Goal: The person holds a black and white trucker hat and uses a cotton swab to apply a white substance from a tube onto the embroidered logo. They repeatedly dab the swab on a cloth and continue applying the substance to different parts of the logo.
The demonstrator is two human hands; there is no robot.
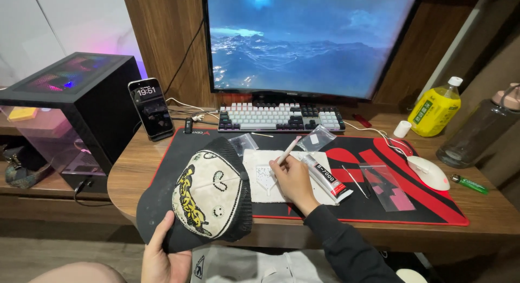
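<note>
My left hand [162,256] holds a black cap [208,199] by its lower edge at the desk's front; the cap's cream front panel shows a yellow and black tiger figure and small rhinestone shapes. My right hand [292,180] grips a thin white pen-like tool [287,150], its tip down on a white cloth [260,177] dotted with tiny stones. A tube of glue [326,177] with a red and black label lies just right of that hand.
A red and black desk mat [428,204] covers the desk. Keyboard [281,118] and monitor [309,39] stand behind, a phone [151,108] and computer case [70,104] at left. Small plastic bags [317,138], a mouse [430,172], lighter [470,184] and bottles [436,107] lie right.
</note>
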